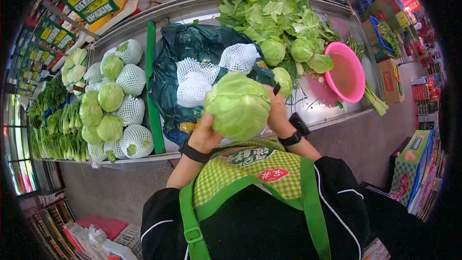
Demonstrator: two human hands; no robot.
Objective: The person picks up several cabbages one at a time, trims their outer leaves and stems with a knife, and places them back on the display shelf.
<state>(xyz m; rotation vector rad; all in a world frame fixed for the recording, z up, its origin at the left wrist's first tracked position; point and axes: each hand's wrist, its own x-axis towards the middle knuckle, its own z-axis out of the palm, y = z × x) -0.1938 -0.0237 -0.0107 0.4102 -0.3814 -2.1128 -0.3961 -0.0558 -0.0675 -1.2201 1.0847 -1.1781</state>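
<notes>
A pale green cabbage (238, 106) is held up in front of the apron, between both of my hands. My left hand (206, 134) grips its lower left side. At its right side is my right hand (278, 113), fingers partly hidden behind the leaves. A small dark object (276, 89) sticks out by the right fingers; its kind is not clear. Just beyond lie white foam-netted heads (193, 89) on a dark green plastic bag (168, 50). Bare cabbages (273, 51) and a heap of loose outer leaves (262, 9) sit behind and to the right.
A pink basin (345, 72) with cloudy water stands at the right of the metal counter (308, 98). Left of a green divider (153, 91) are stacked cabbages (110, 97), some netted, and leafy greens (57, 130). Price signs (89, 0) hang along the back. A box (411, 166) stands at right.
</notes>
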